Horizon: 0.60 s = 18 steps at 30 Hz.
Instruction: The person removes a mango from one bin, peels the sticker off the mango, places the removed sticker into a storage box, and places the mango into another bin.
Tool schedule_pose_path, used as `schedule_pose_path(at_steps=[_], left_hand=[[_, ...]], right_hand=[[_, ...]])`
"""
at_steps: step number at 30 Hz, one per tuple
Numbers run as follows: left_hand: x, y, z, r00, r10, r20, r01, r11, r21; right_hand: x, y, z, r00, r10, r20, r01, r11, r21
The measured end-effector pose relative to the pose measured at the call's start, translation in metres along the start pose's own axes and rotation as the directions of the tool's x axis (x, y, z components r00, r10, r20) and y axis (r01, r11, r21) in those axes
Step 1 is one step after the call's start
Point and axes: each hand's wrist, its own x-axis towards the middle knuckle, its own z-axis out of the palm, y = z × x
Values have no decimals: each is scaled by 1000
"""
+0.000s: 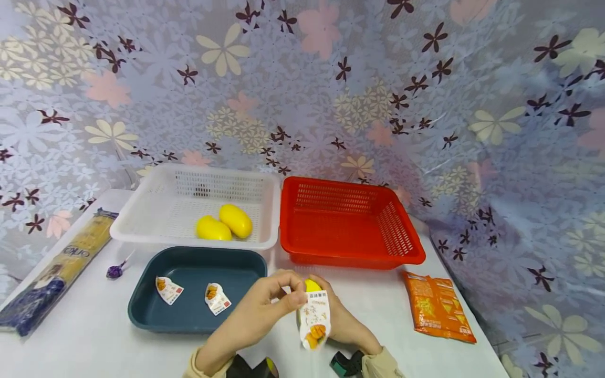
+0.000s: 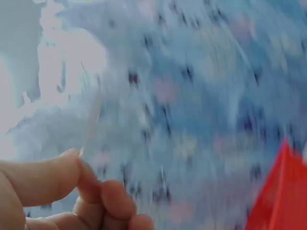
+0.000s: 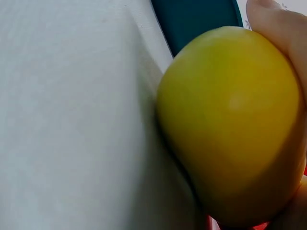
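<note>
In the head view, my left hand (image 1: 260, 307) pinches a white label (image 1: 315, 315) with orange fruit pictures between thumb and index finger. Seen nearly edge-on in the left wrist view, the label (image 2: 92, 122) stands up from the fingertips. My right hand (image 1: 344, 317) holds a yellow mango (image 3: 230, 120), mostly hidden behind the label from above. Two similar labels, one at left (image 1: 168, 290) and one at right (image 1: 217, 298), lie in the dark teal tray (image 1: 189, 325). Two more mangoes (image 1: 235, 220) sit in the white basket (image 1: 160, 210).
A red basket (image 1: 335, 228) stands right of the white one. An orange snack packet (image 1: 439, 307) lies at the right table edge. On the left are a long pasta packet (image 1: 61, 273) and a purple-wrapped lollipop (image 1: 115, 271). Floral cloth (image 1: 302, 105) hangs behind the table.
</note>
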Motion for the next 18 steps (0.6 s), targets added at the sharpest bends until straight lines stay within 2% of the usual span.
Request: schedule_pose_path(at_steps=[1,3,5,6,9,11,12,15,17,18], left_hand=[[-4,2,-8,998,-23,-53,27,997,76],[-9,1,-24,982,-99,-161,129,973,191],[-11,-2,-37,949,-182,-258,249,933,260],[-13,-4,-45,927,-223,-303,310,908,282],[-21,-12,-67,867,-306,-393,446,829,339],[-26,-20,-81,845,-346,-408,504,771,390],[-29,-24,-85,835,-368,-408,531,734,424],[-36,-38,-92,815,-447,-369,580,642,502],[-38,-46,-91,810,-494,-317,581,599,552],[-39,-49,-90,807,-514,-291,579,589,564]], right_hand=[[3,0,2,1000,-28,-12,27,999,-31],[8,-2,6,1000,17,-25,-19,999,-48],[7,-2,5,998,58,-30,-59,997,-40],[7,-2,4,998,61,-27,-62,997,-41],[8,-2,3,998,64,-4,-64,997,-33],[9,-2,3,998,61,3,-61,998,-30],[9,-2,3,998,62,3,-62,998,-31],[9,-2,3,997,74,-1,-74,997,-24],[9,-2,4,996,84,-4,-84,996,-15],[9,-2,4,996,88,-4,-88,996,-9]])
